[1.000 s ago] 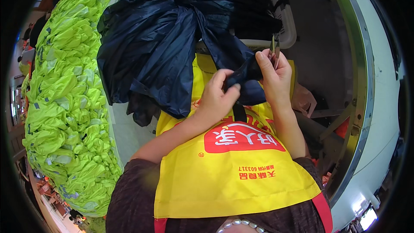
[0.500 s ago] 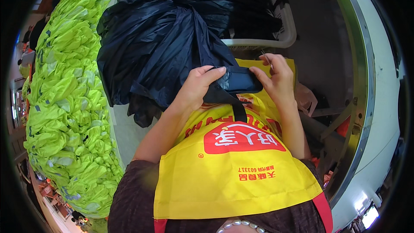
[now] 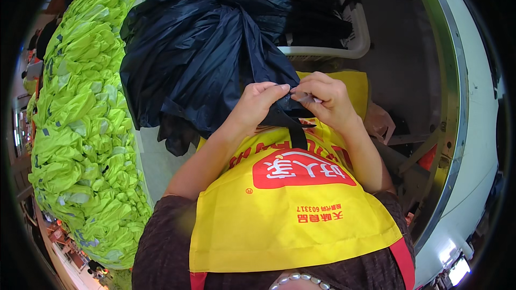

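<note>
A large heap of dark navy, thin, shiny fabric [image 3: 204,70] lies gathered in front of me, and one edge of it reaches over my lap. My left hand [image 3: 251,106] pinches that edge between thumb and fingers. Close against its thumb tip, my right hand [image 3: 330,99] is closed, its fingertips at the same bit of fabric. A small, thin metal tool [image 3: 316,99] shows partly in the right hand; its kind cannot be made out. A dark strap [image 3: 297,135] hangs from the fabric over my yellow apron [image 3: 290,231].
Bright yellow-green garments [image 3: 86,129] are piled along the left. A white plastic basket [image 3: 360,37] with dark cloth stands beyond the navy heap. On the right curves a pale table [image 3: 478,129] with a metal edge. A pinkish plastic bag [image 3: 379,123] hangs below it.
My right hand has moved left to meet the left thumb, and its fingers have closed in. The fabric edge stretched flat between the hands is now bunched and mostly covered.
</note>
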A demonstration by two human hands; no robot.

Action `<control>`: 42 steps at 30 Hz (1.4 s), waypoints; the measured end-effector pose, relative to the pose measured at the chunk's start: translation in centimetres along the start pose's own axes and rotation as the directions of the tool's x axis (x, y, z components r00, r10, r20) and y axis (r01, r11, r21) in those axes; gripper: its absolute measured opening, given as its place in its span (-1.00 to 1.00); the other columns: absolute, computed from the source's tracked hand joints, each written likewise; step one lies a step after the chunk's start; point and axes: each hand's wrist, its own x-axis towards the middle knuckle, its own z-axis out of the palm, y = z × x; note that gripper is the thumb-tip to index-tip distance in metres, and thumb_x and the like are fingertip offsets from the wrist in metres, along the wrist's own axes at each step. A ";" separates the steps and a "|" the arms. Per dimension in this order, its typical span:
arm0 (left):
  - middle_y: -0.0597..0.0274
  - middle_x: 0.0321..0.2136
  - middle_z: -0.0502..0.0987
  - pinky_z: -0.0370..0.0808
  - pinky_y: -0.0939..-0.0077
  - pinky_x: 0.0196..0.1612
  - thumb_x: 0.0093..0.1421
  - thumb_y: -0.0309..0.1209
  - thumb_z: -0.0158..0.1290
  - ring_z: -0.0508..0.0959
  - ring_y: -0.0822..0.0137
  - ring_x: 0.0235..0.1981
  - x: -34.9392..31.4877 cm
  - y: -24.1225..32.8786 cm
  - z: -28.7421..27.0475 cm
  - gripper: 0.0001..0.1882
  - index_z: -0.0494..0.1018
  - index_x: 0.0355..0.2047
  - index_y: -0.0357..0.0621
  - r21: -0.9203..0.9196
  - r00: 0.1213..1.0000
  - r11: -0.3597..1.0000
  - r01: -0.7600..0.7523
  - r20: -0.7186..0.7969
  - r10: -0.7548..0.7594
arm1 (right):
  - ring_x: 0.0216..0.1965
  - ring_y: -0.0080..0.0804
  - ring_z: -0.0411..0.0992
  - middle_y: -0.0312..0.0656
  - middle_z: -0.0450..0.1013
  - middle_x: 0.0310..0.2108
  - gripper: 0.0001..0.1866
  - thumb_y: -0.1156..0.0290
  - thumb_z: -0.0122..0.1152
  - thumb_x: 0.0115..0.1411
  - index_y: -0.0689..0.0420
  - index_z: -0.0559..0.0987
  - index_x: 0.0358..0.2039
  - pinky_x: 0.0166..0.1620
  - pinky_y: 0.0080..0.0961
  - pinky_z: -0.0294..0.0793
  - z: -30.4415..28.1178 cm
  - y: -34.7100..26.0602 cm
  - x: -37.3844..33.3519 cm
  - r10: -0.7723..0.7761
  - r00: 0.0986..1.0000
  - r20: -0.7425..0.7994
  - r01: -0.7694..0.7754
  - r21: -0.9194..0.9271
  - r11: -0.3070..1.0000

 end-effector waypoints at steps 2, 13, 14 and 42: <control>0.36 -0.46 0.52 0.34 0.76 -0.33 0.15 -0.34 0.02 0.43 0.63 -0.43 -0.3 0.3 0.2 -0.77 0.50 -0.39 -0.30 0.032 1.000 0.999 -0.020 0.004 0.020 | -0.59 -0.55 0.31 -0.28 0.37 -0.58 -0.89 0.47 0.23 -0.01 0.18 0.52 -0.44 -0.54 -0.66 0.27 0.4 -0.1 -0.3 0.309 0.951 -0.025 -0.291 0.268 0.918; 0.28 -0.49 0.56 0.44 0.65 -0.30 0.11 -0.35 0.04 0.54 0.44 -0.44 -0.2 0.0 0.0 -0.84 0.52 -0.49 -0.16 -0.298 0.996 0.951 0.085 0.061 -0.070 | -0.61 -0.80 0.15 -0.45 0.30 -0.61 -0.88 0.37 0.14 0.12 0.16 0.49 -0.41 -0.55 -0.80 0.10 0.2 -3.1 -0.3 0.607 0.793 -0.053 -0.442 0.636 0.633; 0.25 -0.47 0.57 0.47 0.62 -0.30 0.11 -0.35 0.03 0.56 0.41 -0.44 -0.2 0.1 -0.1 -0.84 0.52 -0.48 -0.17 -0.296 0.996 0.952 0.082 0.060 -0.067 | -0.62 -0.80 0.13 -0.46 0.32 -0.60 -0.85 0.36 0.11 0.13 0.17 0.50 -0.36 -0.55 -0.81 0.09 -0.6 -2.8 -0.5 0.643 0.766 0.006 -0.471 0.686 0.555; 0.21 -0.46 0.58 0.48 0.69 -0.31 0.12 -0.33 0.04 0.57 0.48 -0.46 0.0 -0.3 -0.1 -0.81 0.53 -0.41 -0.21 -0.262 0.993 0.960 0.099 0.087 -0.078 | -0.54 -0.34 0.40 -0.16 0.41 -0.49 -0.70 0.34 0.23 0.01 0.16 0.52 -0.23 -0.52 -0.53 0.38 -1.7 -1.6 -1.4 0.036 0.999 0.009 -0.032 -0.304 0.952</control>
